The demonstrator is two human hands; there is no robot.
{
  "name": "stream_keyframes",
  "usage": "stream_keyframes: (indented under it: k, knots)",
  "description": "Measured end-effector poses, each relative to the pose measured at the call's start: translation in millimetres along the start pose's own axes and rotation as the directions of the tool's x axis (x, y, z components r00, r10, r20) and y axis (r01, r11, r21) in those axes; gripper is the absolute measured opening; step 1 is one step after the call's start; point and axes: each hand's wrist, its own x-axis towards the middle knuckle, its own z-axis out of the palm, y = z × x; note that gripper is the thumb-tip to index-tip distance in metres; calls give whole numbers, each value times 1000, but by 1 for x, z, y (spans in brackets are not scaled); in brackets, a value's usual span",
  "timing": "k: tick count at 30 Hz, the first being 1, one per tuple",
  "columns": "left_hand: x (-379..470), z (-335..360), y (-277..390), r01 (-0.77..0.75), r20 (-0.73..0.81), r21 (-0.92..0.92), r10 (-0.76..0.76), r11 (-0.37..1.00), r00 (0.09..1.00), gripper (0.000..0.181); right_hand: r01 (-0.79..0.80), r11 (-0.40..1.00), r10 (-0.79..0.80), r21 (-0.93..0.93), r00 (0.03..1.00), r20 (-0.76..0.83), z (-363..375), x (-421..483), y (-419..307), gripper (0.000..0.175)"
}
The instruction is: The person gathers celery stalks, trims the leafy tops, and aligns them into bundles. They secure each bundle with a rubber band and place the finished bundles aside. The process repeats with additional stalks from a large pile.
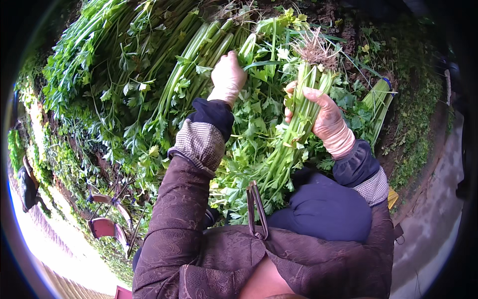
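My right hand [328,116] is wrapped around a bunch of celery [298,116]. Its thumb crosses the pale stalks and fingertips show on the far side. The bunch tilts with its brown, hairy roots [317,48] uppermost, and its leaves spread down towards my lap. My left hand [229,76] is bent into a loose fist among the laid celery, right beside a cut-looking celery stalk [247,48]. Its fingers are mostly hidden beneath it, so any hold on that stalk is unclear. Loose celery leaves [254,119] cover the ground between both hands.
A thick row of celery plants [123,74] lies to the left. On the right rests a celery bundle [377,97] with a blue tie [388,84]. A stool-like frame with red parts [102,227] stands lower left. Beyond the soil on the right runs a grey concrete strip [429,209].
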Motion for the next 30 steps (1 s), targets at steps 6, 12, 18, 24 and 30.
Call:
stream_keyframes:
  k: [6, 12, 18, 24, 30]
  knots:
    - [-10, -53, -42, 125, -34, -707, -209, 697, 977, 29, 38, 997, -36, 68, 999, -38, -4, -6, 4, 44]
    - [-58, -153, -12, 16, -68, -852, -142, 524, 988, 25, 87, 993, -95, 81, 991, 97, 10, -20, 4, 49]
    - [-132, -131, 58, 71, 27, -777, -81, 625, 996, 28, 184, 980, -195, 70, 962, 191, 13, -30, 4, 49]
    - [-205, -49, 87, -102, -102, -583, 52, 806, 993, 30, -28, 976, -38, 217, 955, 293, -16, -27, 30, 43]
    - [-178, -36, 57, -238, -45, -674, 282, 699, 958, 20, 129, 984, -145, 120, 981, 131, -38, -41, 13, 46]
